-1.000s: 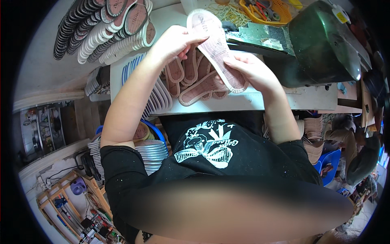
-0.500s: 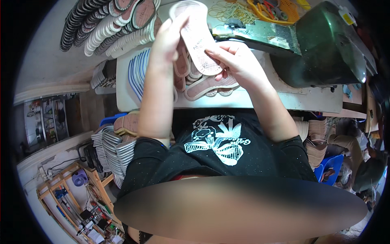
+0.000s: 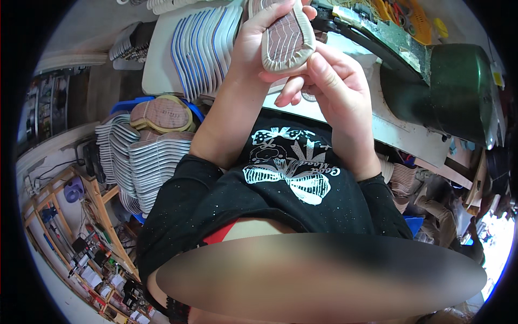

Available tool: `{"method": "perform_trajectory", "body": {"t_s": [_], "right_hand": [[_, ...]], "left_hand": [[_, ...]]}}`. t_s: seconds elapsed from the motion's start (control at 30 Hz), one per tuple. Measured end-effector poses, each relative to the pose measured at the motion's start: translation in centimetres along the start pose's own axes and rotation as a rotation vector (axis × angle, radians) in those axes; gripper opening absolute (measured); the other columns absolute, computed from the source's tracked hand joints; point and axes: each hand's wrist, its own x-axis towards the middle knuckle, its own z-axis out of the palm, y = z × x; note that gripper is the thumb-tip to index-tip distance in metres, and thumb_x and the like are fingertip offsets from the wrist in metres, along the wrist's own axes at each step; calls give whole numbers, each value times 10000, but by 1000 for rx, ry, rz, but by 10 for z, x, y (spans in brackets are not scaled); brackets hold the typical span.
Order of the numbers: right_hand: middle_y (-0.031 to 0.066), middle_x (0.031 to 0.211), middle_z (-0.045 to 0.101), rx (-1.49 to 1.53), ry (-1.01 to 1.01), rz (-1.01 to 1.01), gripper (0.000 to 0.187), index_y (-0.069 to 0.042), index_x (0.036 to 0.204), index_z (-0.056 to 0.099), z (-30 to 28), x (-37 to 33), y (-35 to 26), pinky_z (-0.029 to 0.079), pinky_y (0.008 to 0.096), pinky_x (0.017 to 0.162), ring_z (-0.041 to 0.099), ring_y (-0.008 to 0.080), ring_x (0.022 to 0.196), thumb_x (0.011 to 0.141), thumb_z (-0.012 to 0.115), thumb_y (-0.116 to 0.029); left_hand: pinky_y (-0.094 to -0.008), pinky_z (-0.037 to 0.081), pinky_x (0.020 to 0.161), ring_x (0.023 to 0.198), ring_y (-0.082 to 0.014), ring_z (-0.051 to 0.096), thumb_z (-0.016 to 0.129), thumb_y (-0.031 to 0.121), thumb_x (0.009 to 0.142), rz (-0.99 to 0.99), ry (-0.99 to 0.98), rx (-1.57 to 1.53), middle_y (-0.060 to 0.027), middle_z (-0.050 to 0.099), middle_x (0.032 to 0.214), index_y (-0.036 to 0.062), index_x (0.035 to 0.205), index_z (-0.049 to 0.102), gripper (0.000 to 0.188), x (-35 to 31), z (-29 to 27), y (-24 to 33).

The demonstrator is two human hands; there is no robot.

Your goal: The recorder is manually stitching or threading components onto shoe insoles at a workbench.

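A shoe sole (image 3: 287, 46) with a brown face, pale wavy lines and a puckered cream rim is held up over the table's near edge. My left hand (image 3: 254, 40) grips it from the left; its upper end runs out at the top of the picture. At the sole's rounded lower end, my right hand (image 3: 341, 81) has thumb and forefinger closed at the rim, the other fingers curled below. More soles lie partly hidden behind my hands.
Blue-edged soles (image 3: 202, 51) stand in a row on the white table (image 3: 154, 70). A green machine (image 3: 461, 89) and a yellow basket (image 3: 423, 27) with tools are at the right. Stacked soles (image 3: 162, 175) fill a blue crate at my left, near a wooden rack (image 3: 105, 227).
The view has shifted, with the table farther up. The sole now shows a darker lined face and gathered rim, and my right hand has moved to its lower end.
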Motion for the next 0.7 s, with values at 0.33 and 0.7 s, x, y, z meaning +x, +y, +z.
{"method": "perform_trajectory", "body": {"t_s": [0.33, 0.7], "right_hand": [[157, 843, 674, -219, 203, -80, 247, 85, 1109, 574, 6, -11, 0, 519, 242, 606, 668, 179, 693, 896, 559, -39], [65, 737, 667, -588, 437, -268, 88, 51, 887, 663, -8, -2, 7, 496, 184, 560, 645, 99, 648, 828, 662, -14]], "left_hand": [[-303, 535, 632, 730, -193, 639, 535, 176, 920, 233, -63, 384, -133, 626, 866, -6, 1189, 448, 336, -12, -2, 2], [-244, 491, 599, 688, -144, 627, 562, 69, 874, 626, 93, 1097, -94, 630, 773, -32, 981, 579, 148, -27, 32, -8]]}}
